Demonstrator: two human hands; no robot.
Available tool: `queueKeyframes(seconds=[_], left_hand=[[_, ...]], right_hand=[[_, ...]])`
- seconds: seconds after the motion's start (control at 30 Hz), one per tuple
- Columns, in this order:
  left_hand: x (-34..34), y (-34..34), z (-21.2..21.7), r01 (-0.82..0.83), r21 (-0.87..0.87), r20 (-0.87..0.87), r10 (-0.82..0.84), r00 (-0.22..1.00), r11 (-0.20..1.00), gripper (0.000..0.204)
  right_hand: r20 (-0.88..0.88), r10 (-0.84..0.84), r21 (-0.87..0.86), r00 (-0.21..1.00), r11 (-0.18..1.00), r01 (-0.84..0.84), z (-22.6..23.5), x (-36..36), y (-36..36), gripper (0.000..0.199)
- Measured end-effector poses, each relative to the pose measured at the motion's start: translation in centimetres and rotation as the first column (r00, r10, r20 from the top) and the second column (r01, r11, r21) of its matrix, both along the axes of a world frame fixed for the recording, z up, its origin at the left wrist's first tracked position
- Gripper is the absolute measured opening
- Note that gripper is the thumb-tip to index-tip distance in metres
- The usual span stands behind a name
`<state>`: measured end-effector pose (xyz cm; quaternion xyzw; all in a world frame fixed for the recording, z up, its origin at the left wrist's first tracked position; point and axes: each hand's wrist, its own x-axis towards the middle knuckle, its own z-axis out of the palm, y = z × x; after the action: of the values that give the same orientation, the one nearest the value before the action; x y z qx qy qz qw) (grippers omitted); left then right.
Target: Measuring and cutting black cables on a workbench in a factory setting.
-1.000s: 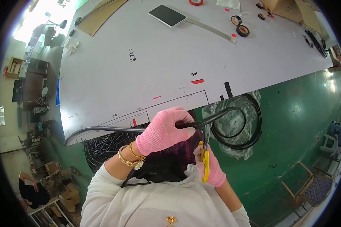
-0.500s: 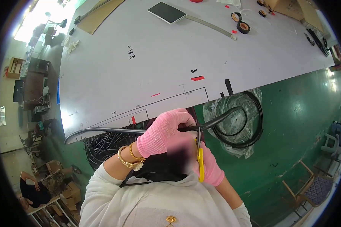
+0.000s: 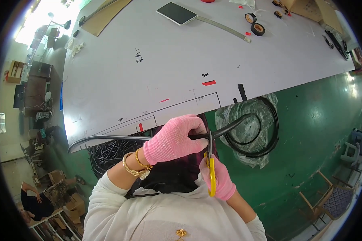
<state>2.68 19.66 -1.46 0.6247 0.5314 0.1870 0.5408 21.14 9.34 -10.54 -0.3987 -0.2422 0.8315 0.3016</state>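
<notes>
Pink knitted gloves cover both hands. My left hand (image 3: 177,137) is closed around a black rubber tube (image 3: 120,137), which lies along the near table edge on the left and runs past the hand to the right, down to a coil. My right hand (image 3: 220,178) grips the yellow handles of a pair of scissors (image 3: 212,176). The scissors point up, with their metal blades at the tube just right of my left fingers. Whether the blades have cut into it, I cannot tell.
On the white table (image 3: 177,60) lie a phone-like device (image 3: 177,13), a steel ruler (image 3: 225,29) and black tape rolls (image 3: 257,29). A coil of tubing (image 3: 275,128) rests on plastic wrap on the green floor. Black tube pieces (image 3: 116,154) are heaped below the table edge. A chair (image 3: 336,203) stands right.
My right hand and the scissors have shifted slightly left and down. A blurred pink and dark shape below my left hand is gone. The left hand stays on the tube.
</notes>
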Motion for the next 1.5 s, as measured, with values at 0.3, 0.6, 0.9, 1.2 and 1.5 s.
queueKeyframes(seconds=[0.3,0.6,0.9,1.2,1.5], left_hand=[[-0.6,1.9,-2.0,0.367,-0.339,0.494,-0.168,0.853,0.866,0.043],[-1.1,0.9,-1.3,0.296,-0.263,0.574,-0.097,0.813,0.918,0.040],[-10.4,-12.8,6.6,-0.229,-0.284,0.340,0.321,0.884,0.931,0.057],[-14.5,-20.4,2.6,-0.626,0.181,-0.084,0.646,0.758,0.758,0.061],[-17.7,-14.3,0.3,-0.973,-0.118,0.766,0.641,0.037,0.197,0.025]], right_hand=[[0.452,0.111,0.259,0.885,0.933,-0.249,2.8,1.2,-0.4,0.021],[0.532,-0.144,0.431,0.835,0.894,-0.120,-1.3,4.3,-1.1,0.018],[0.553,-0.222,0.807,0.803,0.381,-0.451,-1.0,0.9,7.0,0.035],[0.569,-0.278,0.822,0.774,0.168,-0.545,5.4,-8.0,6.3,0.035],[0.623,0.009,0.710,0.782,0.413,-0.571,4.1,-13.8,4.2,0.034]])
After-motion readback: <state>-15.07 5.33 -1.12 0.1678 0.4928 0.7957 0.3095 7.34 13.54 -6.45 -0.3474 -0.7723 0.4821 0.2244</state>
